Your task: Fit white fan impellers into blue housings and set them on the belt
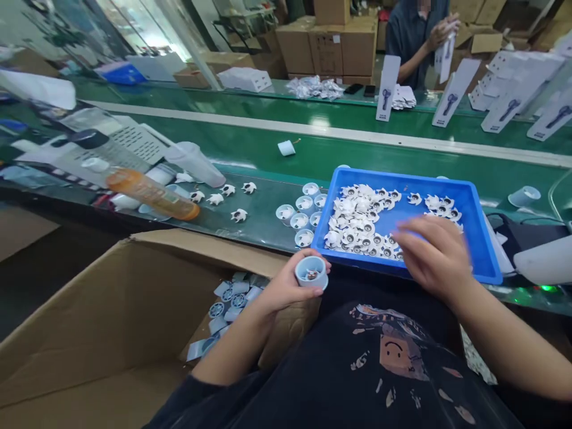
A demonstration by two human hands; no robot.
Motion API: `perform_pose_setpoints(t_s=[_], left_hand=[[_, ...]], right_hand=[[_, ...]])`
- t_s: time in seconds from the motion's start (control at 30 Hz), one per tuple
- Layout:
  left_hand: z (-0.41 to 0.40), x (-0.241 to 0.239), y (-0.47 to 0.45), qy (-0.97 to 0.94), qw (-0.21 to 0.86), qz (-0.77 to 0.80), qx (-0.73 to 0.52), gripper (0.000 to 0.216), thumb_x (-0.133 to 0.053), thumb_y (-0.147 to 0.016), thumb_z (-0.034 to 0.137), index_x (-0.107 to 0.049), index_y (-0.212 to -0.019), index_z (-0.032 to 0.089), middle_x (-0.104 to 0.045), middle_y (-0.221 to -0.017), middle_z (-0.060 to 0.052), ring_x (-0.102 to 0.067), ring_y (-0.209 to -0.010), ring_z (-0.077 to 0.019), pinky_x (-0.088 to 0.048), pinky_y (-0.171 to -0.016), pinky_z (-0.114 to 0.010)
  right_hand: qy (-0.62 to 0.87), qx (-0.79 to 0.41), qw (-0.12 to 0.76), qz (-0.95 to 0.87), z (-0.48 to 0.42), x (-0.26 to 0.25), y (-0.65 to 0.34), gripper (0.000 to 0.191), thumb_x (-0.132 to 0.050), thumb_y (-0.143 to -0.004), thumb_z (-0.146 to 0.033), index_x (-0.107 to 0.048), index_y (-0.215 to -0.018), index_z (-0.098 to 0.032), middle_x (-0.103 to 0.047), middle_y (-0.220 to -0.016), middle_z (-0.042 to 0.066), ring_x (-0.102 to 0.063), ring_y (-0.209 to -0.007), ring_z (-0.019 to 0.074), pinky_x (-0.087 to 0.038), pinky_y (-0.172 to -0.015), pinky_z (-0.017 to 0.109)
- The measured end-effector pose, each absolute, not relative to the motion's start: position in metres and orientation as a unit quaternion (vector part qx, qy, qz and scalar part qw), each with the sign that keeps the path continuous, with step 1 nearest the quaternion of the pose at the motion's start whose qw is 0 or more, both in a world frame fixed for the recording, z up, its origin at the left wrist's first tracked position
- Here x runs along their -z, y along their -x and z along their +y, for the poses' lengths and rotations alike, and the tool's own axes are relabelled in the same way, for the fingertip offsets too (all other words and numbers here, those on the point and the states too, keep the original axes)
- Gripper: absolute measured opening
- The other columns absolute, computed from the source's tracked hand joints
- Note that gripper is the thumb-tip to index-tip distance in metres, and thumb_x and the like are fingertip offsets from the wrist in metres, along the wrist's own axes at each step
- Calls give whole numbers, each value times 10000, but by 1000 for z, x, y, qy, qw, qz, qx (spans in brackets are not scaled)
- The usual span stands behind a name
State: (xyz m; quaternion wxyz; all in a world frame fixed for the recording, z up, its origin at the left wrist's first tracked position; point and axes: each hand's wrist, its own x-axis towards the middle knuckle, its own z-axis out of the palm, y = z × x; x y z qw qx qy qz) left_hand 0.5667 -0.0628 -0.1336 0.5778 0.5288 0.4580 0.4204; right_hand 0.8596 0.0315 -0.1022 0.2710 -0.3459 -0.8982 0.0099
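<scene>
My left hand [286, 285] is closed around a light blue round plastic housing [318, 283], its open top facing up. Small metallic and white parts show inside it. Over the blue tray [485, 262], my right hand [431, 253] is smeared by motion, with fingers bent; whether anything is between them cannot be made out. White fan impellers [357, 214] lie heaped in the tray's left half, with a smaller group [440, 205] at its right. Left of the tray stand several similar housings [299, 221] with white parts inside.
A cardboard box [89, 310] of loose blue housings [232, 298] is below left. An orange bottle [154, 193] and loose impellers [239, 215] lie on the bench. One housing [286, 148] lies on the green belt [250, 146]. Across it, a person [415, 44] handles white boxes.
</scene>
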Motion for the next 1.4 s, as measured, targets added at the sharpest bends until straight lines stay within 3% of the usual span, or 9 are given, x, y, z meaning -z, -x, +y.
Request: perform_pose_setpoints(t_s=[0.1,0.2,0.5,0.63,0.83,0.97,1.07,1.27,1.4], left_hand=[[-60,135,-580,-544,600,440,-388,700,-861,-625,420,-512,-1197,215,-635,-1189,-121,-616,-1070,-278,-478,-927,-400],[-59,134,-578,-581,570,449,-369,785,-800,-684,459,-432,-1330,208,-635,-1158,-121,-601,-1080,-288,-461,-947,-424],[-52,135,-555,-549,532,487,-422,724,-834,-618,520,-485,-1159,187,-622,-1048,-92,-608,-980,-263,-469,-885,-389],[-39,122,-563,-609,508,464,-395,660,-791,-681,446,-530,-1227,183,-608,-1220,-124,-569,-1148,-307,-423,-1005,-427],[-29,111,-568,-683,435,470,-352,655,-769,-694,398,-489,-1255,204,-612,-1206,-105,-612,-1051,-267,-486,-928,-398],[-23,105,-573,-752,324,450,-357,567,-772,-751,458,-548,-1207,206,-629,-1242,-103,-594,-1151,-279,-469,-1001,-424],[-20,103,-582,-808,234,432,-326,555,-745,-794,461,-542,-1242,203,-643,-1247,-104,-609,-1149,-275,-483,-997,-435],[-27,106,-598,-827,139,434,-328,472,-662,-877,412,-501,-1248,168,-675,-1178,-119,-659,-1068,-252,-549,-907,-387],[-32,101,-597,-819,116,448,-338,408,-597,-914,375,-487,-1249,172,-674,-1173,-115,-651,-1087,-244,-551,-914,-379]], right_hand=[[329,42,82,-940,96,116,-814,185,-505,-943,-123,-634,-1074,-141,-593,-1125,97,-550,-1056,209,-462,-932,386],[321,85,-41,-942,141,127,-786,99,-543,-915,-95,-636,-945,-102,-609,-937,72,-575,-894,170,-485,-838,333],[291,90,-131,-944,147,127,-782,114,-562,-938,-205,-606,-938,-101,-579,-1041,71,-533,-1005,182,-447,-924,365],[423,41,-94,-900,151,129,-784,135,-553,-943,-208,-609,-986,-93,-582,-1054,83,-533,-1059,208,-423,-984,427],[586,-123,40,-800,133,113,-782,249,-486,-904,-143,-568,-1116,-39,-576,-1115,203,-564,-1026,267,-428,-929,450],[510,-335,115,-784,79,93,-792,311,-382,-950,-252,-527,-1192,-121,-633,-1017,97,-602,-809,136,-498,-741,261],[369,-514,245,-734,35,85,-800,331,-486,-908,-381,-583,-1112,-138,-640,-968,79,-593,-749,130,-502,-686,260],[344,-213,317,-858,-1,79,-796,138,-607,-871,-196,-709,-962,-184,-572,-849,60,-533,-761,149,-449,-703,292],[318,-180,356,-860,0,72,-791,171,-579,-861,-177,-681,-985,-118,-526,-846,69,-533,-785,157,-448,-669,268]])
